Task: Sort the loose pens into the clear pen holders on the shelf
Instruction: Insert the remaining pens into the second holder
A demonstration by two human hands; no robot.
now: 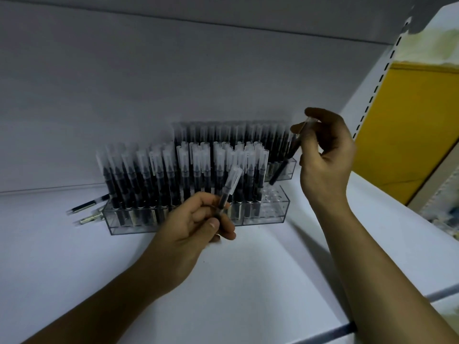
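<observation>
Both clear holders (260,217) are sitting packed with upright pens (169,175) near the shelf's (248,281) back edge. Left hand (193,227) is pinching a pen (229,186), cap tilting up-right; right hand (325,155) is pinching a second pen (284,163), pointing down-left.

Yellow board (407,125) at right, slotted white upright (378,78), pale back panel (149,83)

The person's bare left hand (191,219) and bare right hand (325,155) continue into bare forearms (387,281), uncovered all the way to the bottom of the view (dim light hides finer detail). The left thumbnail (213,224) is cut short.
</observation>
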